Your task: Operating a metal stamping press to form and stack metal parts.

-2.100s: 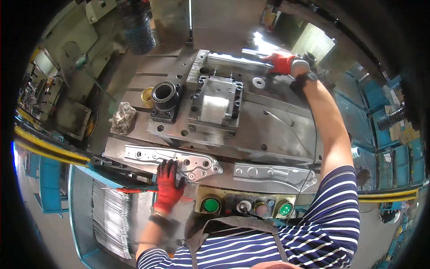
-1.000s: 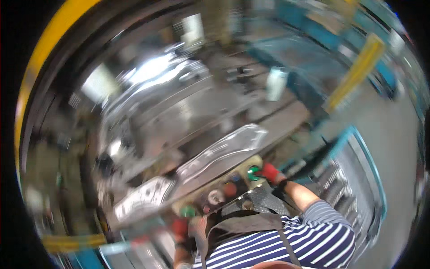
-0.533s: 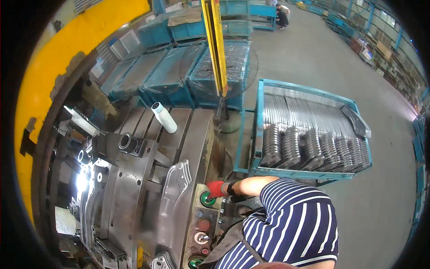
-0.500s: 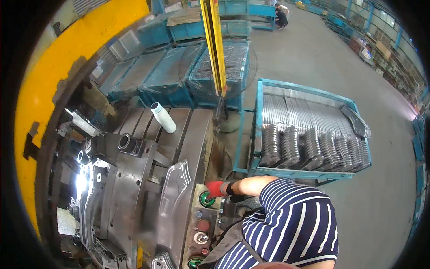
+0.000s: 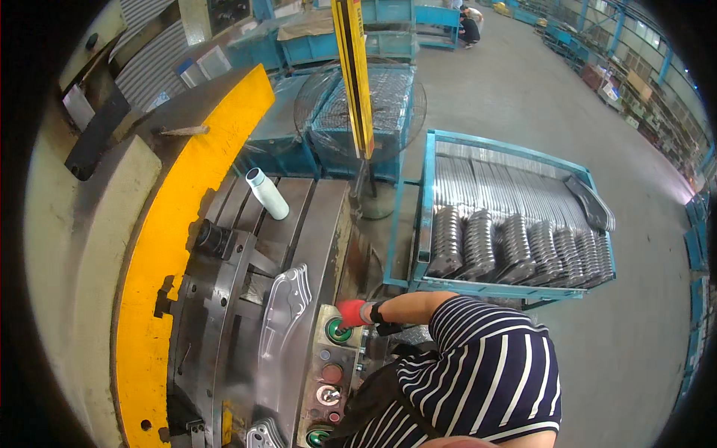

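In a red glove, my right hand point(image 5: 351, 314) rests on the upper green push button point(image 5: 340, 331) of a control panel. Its fingers look curled together, with nothing visible in them. The panel point(image 5: 317, 366) also carries a red button point(image 5: 331, 373), a selector switch point(image 5: 328, 396) and a second green button point(image 5: 317, 436) at its near end. My left hand is out of view. Left of the panel, a shaped sheet-metal part point(image 5: 284, 306) lies on the press bed point(image 5: 317, 213). The yellow-edged press ram point(image 5: 196, 194) stands over the die point(image 5: 213, 306), hiding much of it.
A pale bottle point(image 5: 269, 196) stands on the bed. More metal parts point(image 5: 265, 433) lie at the near edge. To the right is a blue crate point(image 5: 515, 287) packed with formed parts. A yellow post point(image 5: 355, 82) and fan guard point(image 5: 407, 112) stand beyond; a person point(image 5: 469, 30) is far off.
The yellow-edged ram has come down over the die, covering its lit inner side and the crates behind. My right hand stays on the green button.
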{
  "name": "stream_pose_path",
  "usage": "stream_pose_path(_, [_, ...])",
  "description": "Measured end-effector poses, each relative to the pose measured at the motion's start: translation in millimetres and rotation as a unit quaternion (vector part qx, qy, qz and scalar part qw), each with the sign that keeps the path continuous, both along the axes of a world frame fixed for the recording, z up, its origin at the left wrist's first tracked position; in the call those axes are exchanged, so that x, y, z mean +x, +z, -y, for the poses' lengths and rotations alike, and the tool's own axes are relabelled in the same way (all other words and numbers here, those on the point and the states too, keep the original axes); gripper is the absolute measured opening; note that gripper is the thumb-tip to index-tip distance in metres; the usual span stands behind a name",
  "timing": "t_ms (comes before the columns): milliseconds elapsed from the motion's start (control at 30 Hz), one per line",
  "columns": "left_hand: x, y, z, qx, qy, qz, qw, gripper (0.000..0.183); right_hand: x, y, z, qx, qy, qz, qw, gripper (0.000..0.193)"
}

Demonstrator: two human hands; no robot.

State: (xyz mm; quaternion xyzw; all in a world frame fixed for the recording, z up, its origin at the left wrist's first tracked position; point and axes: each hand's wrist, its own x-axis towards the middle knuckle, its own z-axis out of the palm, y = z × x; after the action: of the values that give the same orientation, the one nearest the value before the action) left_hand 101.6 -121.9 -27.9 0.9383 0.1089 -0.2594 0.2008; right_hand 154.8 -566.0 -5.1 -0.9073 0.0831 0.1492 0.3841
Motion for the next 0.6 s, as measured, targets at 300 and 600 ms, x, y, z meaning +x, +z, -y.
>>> stream_pose_path(300, [-53,-4,-48,0.034,0.046,0.014,0.998,0.06,22,24,-4,-0.008,0.086,-0.082,0.993,0.051])
stream_pose_path(600, [-72,85,-25,0.115,0.065,0.054,0.99,0.057,66,135,-36,-0.143,0.286,0.23,0.919,0.069])
